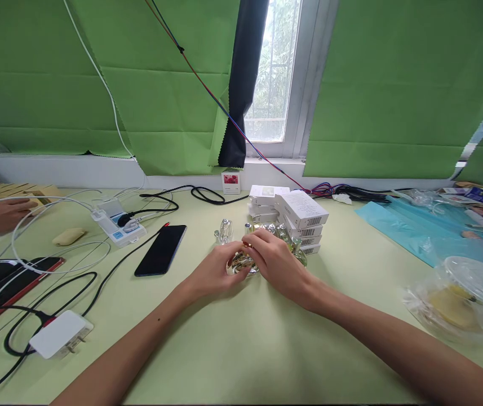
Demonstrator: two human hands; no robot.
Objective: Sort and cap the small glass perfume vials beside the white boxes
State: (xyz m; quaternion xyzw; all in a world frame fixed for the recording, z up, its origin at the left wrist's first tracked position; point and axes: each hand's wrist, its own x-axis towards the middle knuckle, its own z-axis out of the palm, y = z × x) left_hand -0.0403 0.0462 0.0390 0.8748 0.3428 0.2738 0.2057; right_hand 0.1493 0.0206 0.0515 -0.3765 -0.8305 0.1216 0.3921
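In the middle of the table my left hand [219, 264] and my right hand [278, 260] meet with curled fingers, their tips nearly touching. What they pinch between them is hidden by the fingers. Shiny gold and silver pieces [243, 263] show below and between my fingers, too small to name. More glossy pieces [298, 248] with silvery round ends lie behind and beside my right hand. A clear, silvery piece [225, 231] rests apart from the others, just beyond my left hand. White boxes [304, 210] are stacked behind my right hand.
Left of my hands lie a black phone [160, 251], a power strip [118, 225], a white charger [61, 334] and tangled cables. Another person's hand [2, 217] reaches in at far left. At right are a blue plastic sheet [397, 225] and a lidded plastic cup [478, 282].
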